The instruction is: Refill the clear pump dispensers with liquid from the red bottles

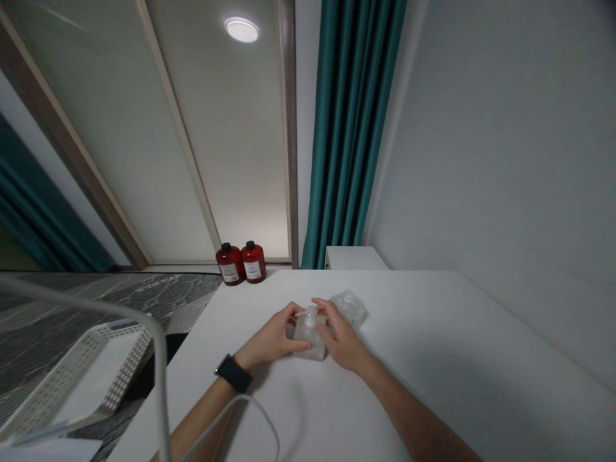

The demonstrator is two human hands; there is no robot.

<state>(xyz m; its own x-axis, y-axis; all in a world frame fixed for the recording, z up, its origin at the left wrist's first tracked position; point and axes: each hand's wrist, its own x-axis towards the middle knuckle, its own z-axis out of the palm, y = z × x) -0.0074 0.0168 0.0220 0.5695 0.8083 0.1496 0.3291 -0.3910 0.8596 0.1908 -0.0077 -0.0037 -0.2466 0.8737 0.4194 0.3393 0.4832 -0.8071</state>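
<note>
A small clear pump bottle (pixel 309 338) stands on the white table (pixel 433 359). My left hand (pixel 272 339) wraps round the bottle's left side; a black watch sits on that wrist. My right hand (pixel 339 339) grips the bottle from the right, with its fingertips up at the pump head. A second clear bottle (pixel 350 306) lies on the table just behind my right hand, apart from both hands.
Two red bottles with black caps (pixel 241 263) stand at the table's far left corner by the window. A white perforated basket (pixel 79 378) sits to the left below the table. A white cable (pixel 260 414) loops near my left arm. A teal curtain (pixel 351 128) hangs behind.
</note>
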